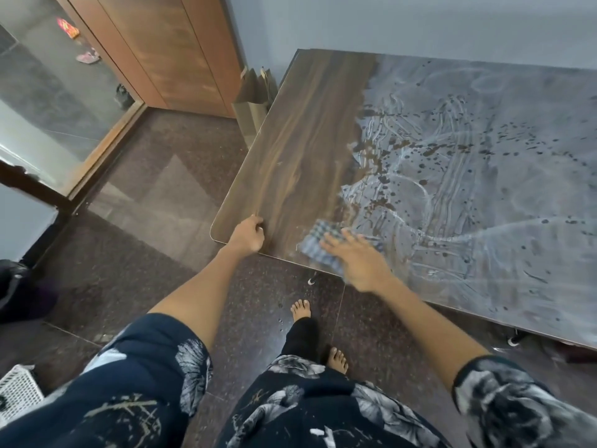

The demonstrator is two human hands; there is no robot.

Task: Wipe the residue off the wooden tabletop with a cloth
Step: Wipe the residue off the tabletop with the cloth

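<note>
The wooden tabletop (pixel 300 150) shows clean dark wood grain on its left strip. Whitish grey residue (pixel 484 163) with swirls and dark droplets covers the rest to the right. A blue checked cloth (pixel 318 242) lies flat at the near edge, on the border between clean wood and residue. My right hand (pixel 355 258) presses flat on the cloth with fingers spread and looks motion-blurred. My left hand (pixel 247 234) curls over the table's near left edge, gripping it.
A wooden cabinet (pixel 174 50) and folded cardboard (pixel 253 98) stand beyond the table's left end. A glass panel (pixel 55 101) is at far left, a white basket (pixel 17 391) at bottom left. My bare feet (pixel 337 358) stand on dark tiled floor.
</note>
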